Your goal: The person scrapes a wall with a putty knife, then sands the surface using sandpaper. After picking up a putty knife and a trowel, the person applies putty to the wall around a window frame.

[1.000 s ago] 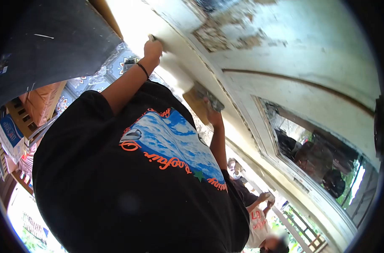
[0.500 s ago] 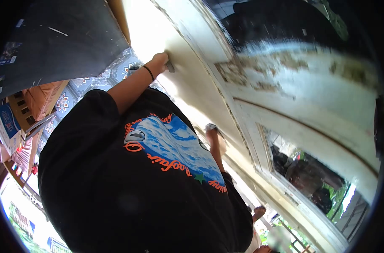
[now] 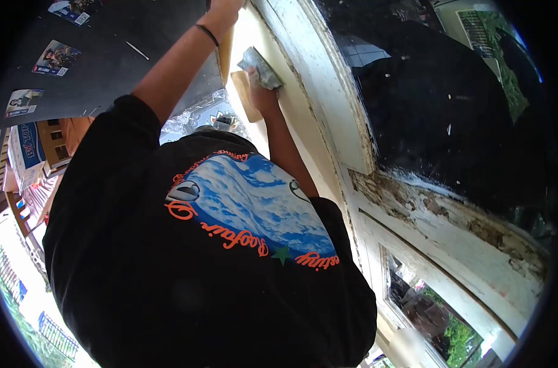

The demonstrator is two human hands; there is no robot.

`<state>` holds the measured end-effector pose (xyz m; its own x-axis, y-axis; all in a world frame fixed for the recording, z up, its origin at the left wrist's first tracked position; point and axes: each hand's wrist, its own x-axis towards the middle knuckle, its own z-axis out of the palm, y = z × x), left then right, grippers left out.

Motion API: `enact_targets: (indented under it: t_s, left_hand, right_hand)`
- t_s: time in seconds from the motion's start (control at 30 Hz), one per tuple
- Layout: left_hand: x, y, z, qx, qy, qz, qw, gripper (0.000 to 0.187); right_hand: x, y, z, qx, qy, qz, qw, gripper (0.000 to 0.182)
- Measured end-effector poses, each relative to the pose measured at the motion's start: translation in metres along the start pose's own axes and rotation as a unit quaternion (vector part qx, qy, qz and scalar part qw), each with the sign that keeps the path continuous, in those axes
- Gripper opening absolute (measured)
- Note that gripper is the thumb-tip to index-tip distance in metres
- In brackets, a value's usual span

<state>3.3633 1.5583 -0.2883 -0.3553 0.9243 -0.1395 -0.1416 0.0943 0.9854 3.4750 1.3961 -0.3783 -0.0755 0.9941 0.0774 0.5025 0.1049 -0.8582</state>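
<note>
My right hand (image 3: 262, 98) is closed on a flat grey scraper-like piece (image 3: 262, 69), blotched with pale smears and dark along one edge. It lies close over a cream-coloured upright surface (image 3: 306, 129). Just left of that hand shows a tan, wood-coloured piece (image 3: 244, 92). My left hand (image 3: 229, 7), with a dark band at the wrist, reaches to the top edge of the view beside the dark board (image 3: 138, 80). Its fingers are cut off by the edge. My black shirt with a blue sky print fills the lower middle.
To the right runs a white frame (image 3: 328, 80) with worn, flaking paint and dark reflective glass (image 3: 426, 110). At the left stand a blue-and-white box (image 3: 26, 150) and wooden furniture (image 3: 76, 135). Patterned flooring (image 3: 205, 116) shows beyond my shirt.
My right hand has moved up along the cream surface with the grey piece. My left hand has risen to the top edge. The view has shifted, showing more of the board and glass.
</note>
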Motion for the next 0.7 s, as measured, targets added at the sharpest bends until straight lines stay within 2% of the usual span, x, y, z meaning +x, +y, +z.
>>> enact_targets:
  t_s: [0.03, 0.07, 0.1, 0.13, 0.17, 0.2, 0.23, 0.27, 0.3, 0.33, 0.37, 0.4, 0.43, 0.47, 0.5, 0.53, 0.57, 0.6, 0.63, 0.7]
  left_hand:
    - [-0.003, -0.01, -0.003, 0.001, -0.005, -0.003, 1.0, 0.03]
    - [-0.008, -0.032, -0.011, 0.054, -0.021, 0.009, 0.998, 0.022]
    - [-0.015, -0.056, -0.016, 0.106, -0.039, 0.018, 0.993, 0.015]
    - [-0.017, -0.073, -0.017, 0.118, -0.012, -0.008, 0.993, 0.023]
    - [-0.038, -0.06, -0.018, 0.047, -0.018, -0.079, 0.996, 0.029]
    - [-0.035, -0.093, -0.02, 0.01, -0.013, -0.132, 0.991, 0.027]
    - [-0.031, -0.131, -0.024, 0.001, -0.015, -0.183, 0.983, 0.023]
    - [-0.042, -0.153, -0.027, 0.003, -0.048, -0.218, 0.975, 0.022]
    - [-0.052, -0.174, -0.031, 0.007, -0.082, -0.253, 0.964, 0.02]
    - [-0.066, -0.171, -0.027, 0.035, -0.067, -0.29, 0.954, 0.02]
    - [-0.073, -0.179, -0.024, -0.032, -0.055, -0.332, 0.941, 0.02]
    - [-0.078, -0.19, -0.019, -0.039, -0.077, -0.378, 0.922, 0.021]
    - [-0.085, -0.193, -0.013, -0.02, -0.08, -0.39, 0.917, 0.022]
    - [-0.087, -0.207, -0.011, -0.056, -0.135, -0.43, 0.891, 0.023]
    - [-0.09, -0.223, -0.008, -0.118, -0.191, -0.419, 0.88, 0.024]
    - [-0.108, -0.207, -0.005, -0.107, -0.208, -0.439, 0.867, 0.022]
    - [-0.114, -0.182, -0.003, -0.098, -0.221, -0.446, 0.862, 0.02]
    - [-0.105, -0.181, -0.002, -0.103, -0.219, -0.436, 0.867, 0.02]
    - [-0.097, -0.188, -0.002, -0.089, -0.237, -0.441, 0.861, 0.02]
    - [-0.081, -0.194, -0.006, -0.075, -0.251, -0.444, 0.857, 0.021]
  right_hand:
    - [0.002, -0.001, 0.003, 0.092, 0.037, -0.005, 0.995, 0.032]
    - [0.0, -0.001, 0.004, 0.182, 0.074, -0.009, 0.98, 0.026]
    - [-0.01, 0.007, 0.005, 0.178, 0.079, -0.001, 0.981, 0.026]
    - [-0.023, 0.023, 0.008, 0.146, 0.062, 0.011, 0.987, 0.027]
    - [-0.032, 0.035, 0.008, 0.113, 0.044, 0.019, 0.992, 0.027]
    - [-0.047, 0.038, 0.0, 0.132, -0.012, 0.133, 0.982, 0.03]
    - [-0.067, 0.054, 0.001, 0.069, 0.006, 0.169, 0.983, 0.035]
    - [-0.09, 0.079, -0.004, -0.008, -0.064, 0.225, 0.972, 0.039]
    - [-0.118, 0.107, -0.013, 0.005, -0.086, 0.176, 0.981, 0.04]
    - [-0.147, 0.136, -0.019, -0.131, -0.112, 0.266, 0.948, 0.038]
    - [-0.161, 0.147, -0.041, -0.127, -0.128, 0.185, 0.966, 0.038]
    - [-0.171, 0.129, -0.064, -0.089, -0.06, 0.154, 0.982, 0.035]
    - [-0.188, 0.154, -0.079, -0.255, -0.073, 0.015, 0.964, 0.032]
    - [-0.194, 0.147, -0.099, -0.096, -0.053, 0.16, 0.981, 0.031]
    - [-0.21, 0.173, -0.117, -0.093, -0.081, 0.255, 0.959, 0.035]
    - [-0.239, 0.186, -0.132, -0.119, -0.026, 0.289, 0.95, 0.041]
    - [-0.255, 0.212, -0.151, -0.199, -0.037, 0.36, 0.911, 0.05]
    - [-0.256, 0.205, -0.172, -0.299, -0.075, 0.414, 0.856, 0.058]
    - [-0.267, 0.203, -0.186, -0.323, -0.083, 0.473, 0.816, 0.062]
    - [-0.287, 0.205, -0.205, -0.359, -0.045, 0.422, 0.831, 0.055]
